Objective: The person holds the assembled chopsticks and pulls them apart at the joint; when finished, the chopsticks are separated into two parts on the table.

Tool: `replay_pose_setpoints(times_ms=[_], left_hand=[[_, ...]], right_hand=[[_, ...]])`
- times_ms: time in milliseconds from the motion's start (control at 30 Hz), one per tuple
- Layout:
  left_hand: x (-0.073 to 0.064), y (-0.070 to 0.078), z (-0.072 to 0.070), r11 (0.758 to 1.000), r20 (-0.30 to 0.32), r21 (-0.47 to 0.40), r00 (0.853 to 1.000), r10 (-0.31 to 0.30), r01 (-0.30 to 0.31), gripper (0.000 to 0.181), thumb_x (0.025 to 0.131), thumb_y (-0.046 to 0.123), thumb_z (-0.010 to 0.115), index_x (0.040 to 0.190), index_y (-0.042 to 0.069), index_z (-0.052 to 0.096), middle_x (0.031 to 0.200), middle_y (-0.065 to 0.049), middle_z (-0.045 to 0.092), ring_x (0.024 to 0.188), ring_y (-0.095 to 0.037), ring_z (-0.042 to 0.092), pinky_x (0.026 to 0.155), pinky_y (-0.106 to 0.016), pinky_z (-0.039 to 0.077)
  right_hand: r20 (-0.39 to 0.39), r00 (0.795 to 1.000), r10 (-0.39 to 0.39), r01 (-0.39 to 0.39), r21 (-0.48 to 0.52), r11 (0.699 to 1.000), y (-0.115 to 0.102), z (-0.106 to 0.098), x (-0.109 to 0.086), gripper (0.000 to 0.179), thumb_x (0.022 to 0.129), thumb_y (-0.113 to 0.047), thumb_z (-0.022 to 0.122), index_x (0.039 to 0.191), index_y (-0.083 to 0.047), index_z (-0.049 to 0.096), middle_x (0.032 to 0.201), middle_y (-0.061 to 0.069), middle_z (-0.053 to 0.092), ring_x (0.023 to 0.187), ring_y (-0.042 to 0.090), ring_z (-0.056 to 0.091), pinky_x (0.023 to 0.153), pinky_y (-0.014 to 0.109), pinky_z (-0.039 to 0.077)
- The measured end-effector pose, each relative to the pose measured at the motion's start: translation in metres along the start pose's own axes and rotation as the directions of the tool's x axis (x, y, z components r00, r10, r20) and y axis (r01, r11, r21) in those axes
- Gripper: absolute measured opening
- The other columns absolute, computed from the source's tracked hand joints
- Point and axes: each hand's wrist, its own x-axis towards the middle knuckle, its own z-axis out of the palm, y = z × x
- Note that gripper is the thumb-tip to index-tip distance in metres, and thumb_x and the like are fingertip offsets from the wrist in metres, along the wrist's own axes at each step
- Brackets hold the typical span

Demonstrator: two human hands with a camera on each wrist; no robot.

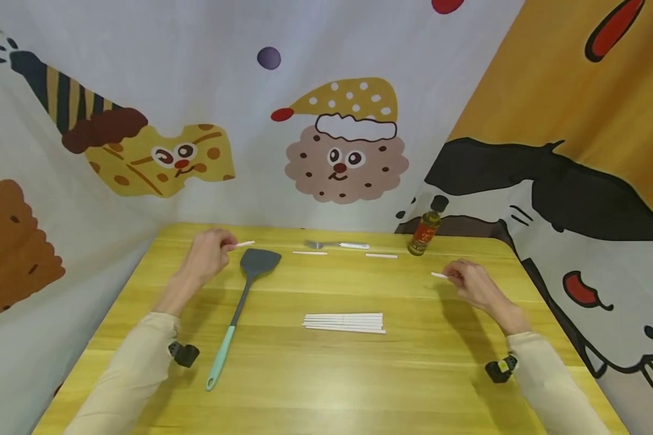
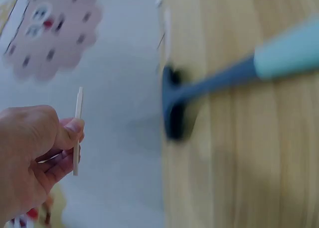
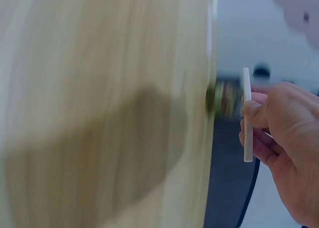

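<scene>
The left hand (image 1: 205,257) pinches a short white stick (image 2: 78,106) between thumb and fingers, its free end pointing inward. The right hand (image 1: 472,285) pinches a second white stick (image 3: 247,143) in the same way, raised above the worktop (image 1: 359,386). Just to the right of the left hand lies a spatula (image 1: 239,308), its grey head nearest that hand and its mint handle running toward the person. Between the two hands, slightly farther away than the right one, are two loose sticks (image 1: 310,253) and, just behind them, a fork (image 1: 337,244). A row of sticks (image 1: 344,322) lies between the hands, nearer the person. A dark-capped bottle (image 1: 424,232) stands beyond the right hand, to its left.
</scene>
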Motion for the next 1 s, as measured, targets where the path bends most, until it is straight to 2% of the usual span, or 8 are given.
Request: replay_pose_setpoints(times_ms=[67, 167, 333, 500, 700, 1000], left_hand=[[0.005, 0.007, 0.008, 0.998, 0.050, -0.006, 0.997, 0.065, -0.064, 0.005, 0.089, -0.005, 0.069, 0.088, -0.004, 0.074, 0.084, -0.018, 0.072, 0.076, -0.035, 0.068, 0.069, -0.048, 0.057], [0.010, 0.022, 0.024, 0.996, 0.081, 0.004, 0.993, 0.084, -0.084, 0.004, 0.088, -0.003, 0.072, 0.086, -0.001, 0.075, 0.083, -0.014, 0.071, 0.076, -0.031, 0.068, 0.069, -0.044, 0.057], [0.018, 0.042, 0.040, 0.998, 0.111, 0.015, 0.992, 0.060, -0.062, 0.006, 0.087, -0.003, 0.073, 0.085, 0.002, 0.074, 0.082, -0.010, 0.069, 0.076, -0.027, 0.065, 0.069, -0.041, 0.056], [0.022, 0.053, 0.051, 1.000, 0.176, -0.019, 0.984, 0.026, -0.023, 0.006, 0.089, -0.002, 0.071, 0.089, 0.002, 0.075, 0.087, -0.009, 0.069, 0.080, -0.024, 0.065, 0.072, -0.037, 0.057], [0.029, 0.059, 0.069, 0.998, 0.251, -0.042, 0.967, -0.029, 0.041, 0.009, 0.092, 0.000, 0.068, 0.095, 0.003, 0.076, 0.095, -0.009, 0.071, 0.089, -0.024, 0.066, 0.079, -0.036, 0.058], [0.034, 0.065, 0.086, 0.998, 0.274, -0.037, 0.961, -0.029, 0.041, 0.008, 0.093, 0.000, 0.068, 0.095, 0.003, 0.074, 0.093, -0.009, 0.069, 0.087, -0.023, 0.065, 0.076, -0.036, 0.057]], right_hand=[[-0.004, 0.998, -0.064, 0.064, 0.033, 0.997, -0.007, 0.007, 0.011, 0.015, 0.081, 0.012, 0.069, 0.089, 0.000, 0.071, 0.082, 0.011, 0.068, 0.068, 0.016, 0.058, 0.057, 0.033, 0.049], [-0.031, 0.993, -0.112, 0.113, 0.053, 0.992, -0.021, 0.018, 0.025, 0.015, 0.082, 0.012, 0.071, 0.089, -0.001, 0.071, 0.083, 0.009, 0.068, 0.070, 0.018, 0.061, 0.059, 0.035, 0.052], [-0.071, 0.993, -0.098, 0.102, 0.048, 0.994, -0.036, 0.030, 0.038, 0.015, 0.082, 0.013, 0.071, 0.088, -0.001, 0.070, 0.082, 0.011, 0.067, 0.071, 0.022, 0.063, 0.061, 0.040, 0.053], [-0.062, 0.994, -0.092, 0.095, 0.061, 0.994, -0.045, 0.038, 0.050, 0.014, 0.082, 0.012, 0.070, 0.090, 0.000, 0.071, 0.081, 0.011, 0.067, 0.071, 0.023, 0.063, 0.062, 0.041, 0.054], [-0.047, 0.996, -0.076, 0.080, 0.085, 0.993, -0.049, 0.050, 0.058, 0.017, 0.081, 0.012, 0.072, 0.091, -0.002, 0.072, 0.083, 0.010, 0.069, 0.072, 0.023, 0.064, 0.064, 0.041, 0.054], [-0.061, 0.994, -0.096, 0.102, 0.119, 0.988, -0.054, 0.063, 0.060, 0.016, 0.080, 0.012, 0.073, 0.091, 0.000, 0.073, 0.090, 0.014, 0.072, 0.077, 0.026, 0.066, 0.068, 0.041, 0.057]])
